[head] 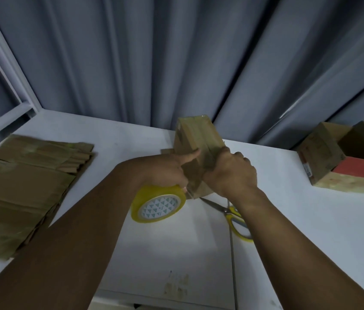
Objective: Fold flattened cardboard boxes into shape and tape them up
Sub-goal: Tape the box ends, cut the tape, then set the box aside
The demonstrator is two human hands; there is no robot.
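White table (310, 231) is carrying the whole job, with a stack of flattened boxes (20, 186) lying at its left end and a few finished boxes (342, 162) sitting open-topped at the far right. Between them, near the middle, the box (196, 135) in hand is standing tipped on the tabletop with glossy strips already running along its upper face, so the taping step looks to be under way. The right hand (232, 173) is clamping its curled fingers over the box's near edge and steadying it. The left hand (165, 171) is pressing a straight forefinger against the box's side while its other fingers seem to be wrapping the yellow tape roll (158, 203), though they are hidden beneath the palm. A short length of tape is stretching from roll to box. Yellow-handled scissors (232, 215) are lying just under the right wrist. The next move probably calls for smoothing the strip down and cutting it free.
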